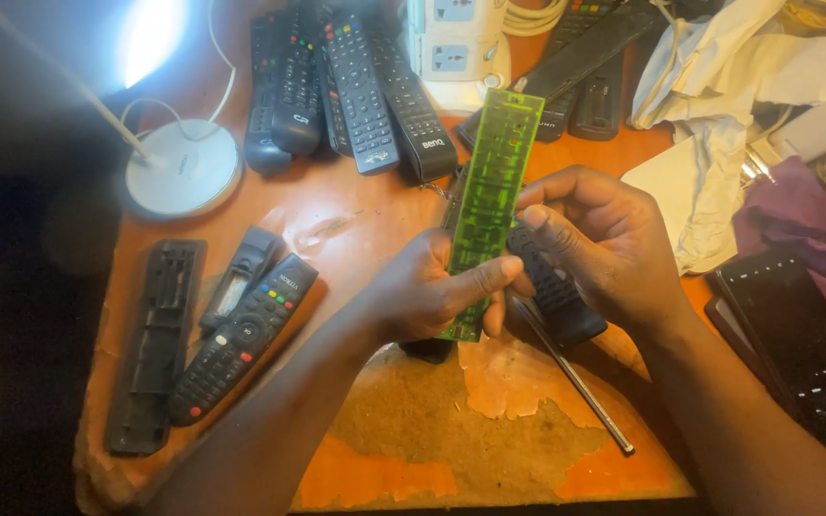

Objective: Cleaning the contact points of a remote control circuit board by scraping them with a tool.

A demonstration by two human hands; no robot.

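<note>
Green and translucent, the long remote-control circuit board stands nearly upright between my hands, its top end leaning slightly right toward the white power strip. My left hand grips the board's lower half, thumb pressed across its front face and the other fingers curled behind it. My right hand closes around the board's right edge from the side, fingertips touching it near the middle, while the same hand also presses against a black rubber keypad that lies just beneath it, partly hidden by my palm. A thin metal rod runs diagonally from under that keypad down toward the table's near edge. The orange table has worn, peeling patches of bare board in front of me. To my left lie an opened black remote shell, a smaller black casing piece and a whole black remote with coloured buttons, side by side. Farther off, a row of black remotes fans out beside the round white base of a desk lamp, whose head glares at the top left. On my right sit crumpled white cloth, a purple cloth and a dark smartphone with its screen lit.
</note>
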